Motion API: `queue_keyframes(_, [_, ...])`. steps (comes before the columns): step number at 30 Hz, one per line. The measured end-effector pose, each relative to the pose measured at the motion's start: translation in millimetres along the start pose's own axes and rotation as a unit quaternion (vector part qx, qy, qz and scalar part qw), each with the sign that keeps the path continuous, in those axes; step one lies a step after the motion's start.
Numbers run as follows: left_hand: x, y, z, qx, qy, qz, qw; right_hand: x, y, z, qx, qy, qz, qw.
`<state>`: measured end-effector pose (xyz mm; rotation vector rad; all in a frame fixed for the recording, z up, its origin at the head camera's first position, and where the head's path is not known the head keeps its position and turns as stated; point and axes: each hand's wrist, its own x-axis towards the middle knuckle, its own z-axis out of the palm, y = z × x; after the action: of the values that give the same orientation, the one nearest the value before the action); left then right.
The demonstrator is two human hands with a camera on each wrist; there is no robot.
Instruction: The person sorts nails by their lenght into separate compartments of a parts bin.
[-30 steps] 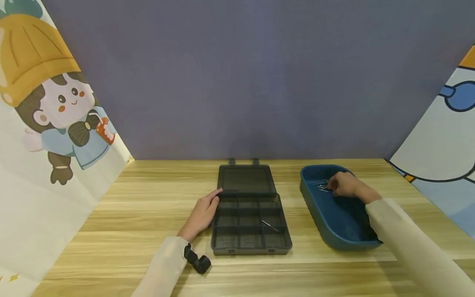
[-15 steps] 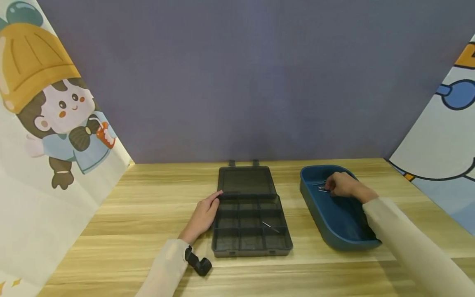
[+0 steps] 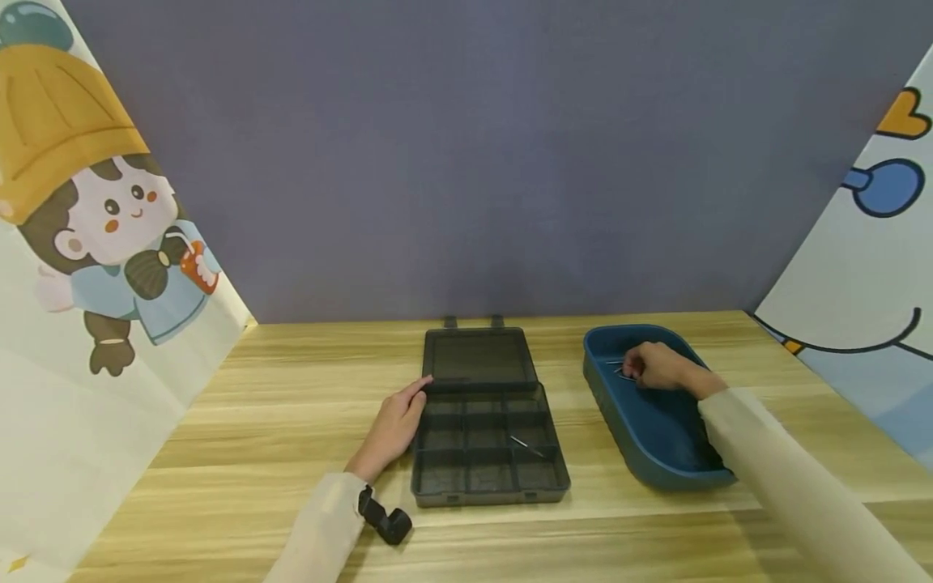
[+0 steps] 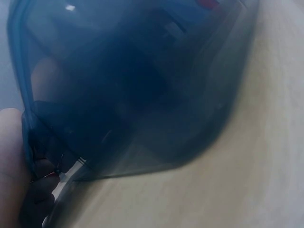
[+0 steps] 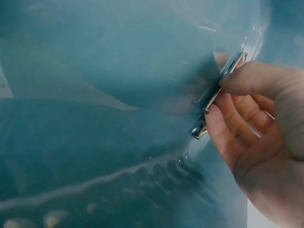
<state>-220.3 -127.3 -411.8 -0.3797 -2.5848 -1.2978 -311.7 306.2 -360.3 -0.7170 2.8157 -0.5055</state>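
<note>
My left hand (image 3: 394, 421) rests along the left side of a dark see-through compartment box (image 3: 488, 498), its index finger reaching to the hinge line. One nail (image 3: 526, 446) lies slanted in a right-hand compartment. Inside the far part of a blue tray (image 3: 666, 437), my right hand (image 3: 659, 366) is down at several loose nails (image 3: 619, 372). From the right wrist view, thumb and index finger pinch a thin nail (image 5: 214, 97), with another nail head (image 5: 195, 136) just below. The left wrist view shows mostly the box's dark plastic (image 4: 142, 118), with a finger (image 4: 12, 161) at its edge.
The box's open lid (image 3: 481, 356) lies back toward the grey-blue partition (image 3: 496, 162). A strip of wooden table (image 3: 572, 421) separates box and tray. The tray's raised walls surround my right hand. A black wrist camera (image 3: 386, 518) sits on the left sleeve.
My right hand has shifted slightly left among the nails in the tray, covering more of them. The left hand stays on the box. The head view has turned a little.
</note>
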Motion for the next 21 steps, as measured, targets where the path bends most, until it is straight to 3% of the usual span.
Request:
queue_keyframes(13, [-0.3, -2.8, 2.1, -0.002, 0.003, 0.005, 1.0000, -5.3, -8.0, -0.4, 0.013, -0.046, -0.008, 0.999])
queue_keyframes(21, [0.1, -1.9, -0.3, -0.005, 0.001, 0.006, 1.0000, -11.8, -16.7, -14.7, 0.005, -0.062, -0.028, 0.998])
